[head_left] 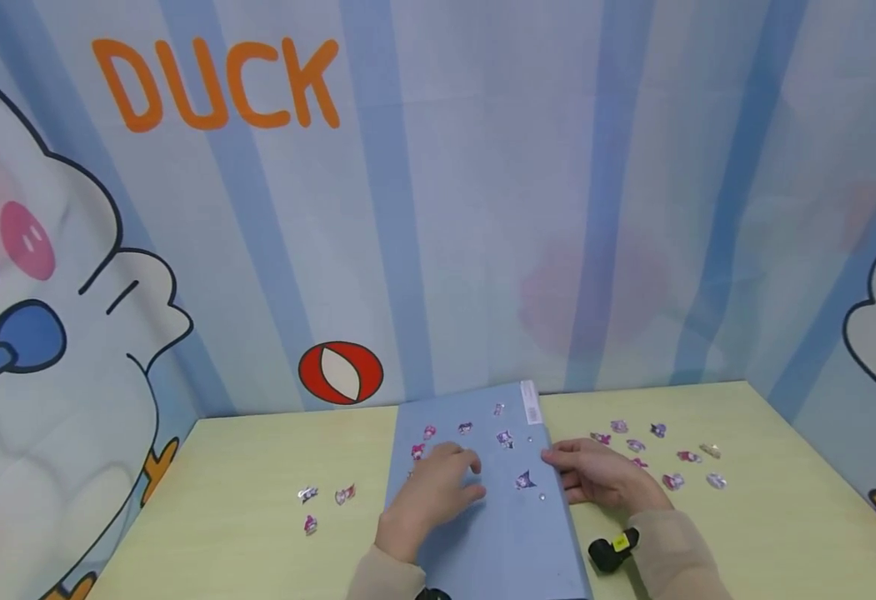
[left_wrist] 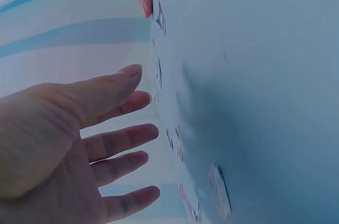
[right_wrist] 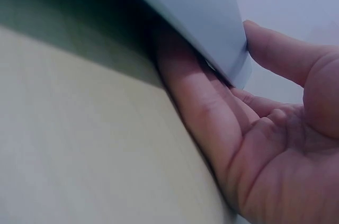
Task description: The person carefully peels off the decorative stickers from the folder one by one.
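A light blue folder (head_left: 501, 533) lies on the table with several small cartoon stickers scattered over its upper part, among them a purple one (head_left: 525, 480) and a pink one (head_left: 429, 432). Along its right edge my right hand (head_left: 606, 475) grips it, thumb on top. The right wrist view shows the fingers (right_wrist: 201, 97) tucked beneath the folder's edge, which is lifted off the table there. Over the folder's left half hovers my left hand (head_left: 433, 492), its fingers spread and apart from the surface in the left wrist view. It holds nothing and partly hides the stickers at the left.
Three loose stickers (head_left: 345, 494) lie on the pale yellow table (head_left: 242, 533) left of the folder. Several more stickers (head_left: 673, 482) are scattered to its right. A white label (head_left: 531, 403) sits at the folder's top right corner. Behind the table hangs a striped blue cloth (head_left: 483, 208).
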`<state>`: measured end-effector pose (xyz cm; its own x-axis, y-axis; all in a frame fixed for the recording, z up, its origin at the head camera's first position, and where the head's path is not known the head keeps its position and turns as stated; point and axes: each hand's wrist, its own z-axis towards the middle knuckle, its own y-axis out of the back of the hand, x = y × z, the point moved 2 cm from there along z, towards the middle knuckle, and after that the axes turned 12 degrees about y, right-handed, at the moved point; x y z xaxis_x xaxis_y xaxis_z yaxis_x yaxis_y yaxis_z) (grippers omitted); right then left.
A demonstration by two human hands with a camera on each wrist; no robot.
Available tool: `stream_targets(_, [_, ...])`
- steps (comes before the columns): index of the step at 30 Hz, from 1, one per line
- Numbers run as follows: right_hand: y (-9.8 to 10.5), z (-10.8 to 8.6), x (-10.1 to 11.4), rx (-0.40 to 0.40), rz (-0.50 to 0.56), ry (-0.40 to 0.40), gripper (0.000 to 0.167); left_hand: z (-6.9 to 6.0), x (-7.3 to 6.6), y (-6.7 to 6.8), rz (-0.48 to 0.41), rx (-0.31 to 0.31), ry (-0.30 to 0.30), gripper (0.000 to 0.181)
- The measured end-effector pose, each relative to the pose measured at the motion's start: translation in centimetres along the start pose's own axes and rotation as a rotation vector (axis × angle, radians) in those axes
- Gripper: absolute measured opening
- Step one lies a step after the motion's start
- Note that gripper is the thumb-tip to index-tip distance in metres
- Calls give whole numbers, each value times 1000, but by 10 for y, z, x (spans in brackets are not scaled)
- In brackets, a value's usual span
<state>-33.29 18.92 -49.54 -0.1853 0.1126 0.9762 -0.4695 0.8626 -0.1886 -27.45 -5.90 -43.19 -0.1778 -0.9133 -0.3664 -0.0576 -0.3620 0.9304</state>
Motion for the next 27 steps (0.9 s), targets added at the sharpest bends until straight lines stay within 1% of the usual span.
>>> stream_targets(7, [2, -3, -3, -13, 2, -13, 39, 9, -24, -12, -26, 6, 2, 22])
stream_targets(10, [3, -4, -3, -19, -2, -14, 40, 14, -33, -16, -45, 12, -7, 20])
stream_targets(14, [3, -4, -3, -22, -7, -16, 41, 20, -43, -23, -53, 4, -27, 16])
stream_targets(17, [2, -3, -3, -18, -8, -17, 42, 25, -49, -30, -29, -11, -36, 15])
stream_targets(21, [0, -3, -3, -17, -11, -19, 41, 28, -53, -36, 13, -23, -30, 15])
stream_targets(24, [0, -2, -2, -25, -24, -19, 41, 30, -54, -37, 8, -22, -27, 15])
stream_targets(27, [0, -1, 0, -36, -33, -18, 40, 31, -54, -36, -17, -17, -32, 16])
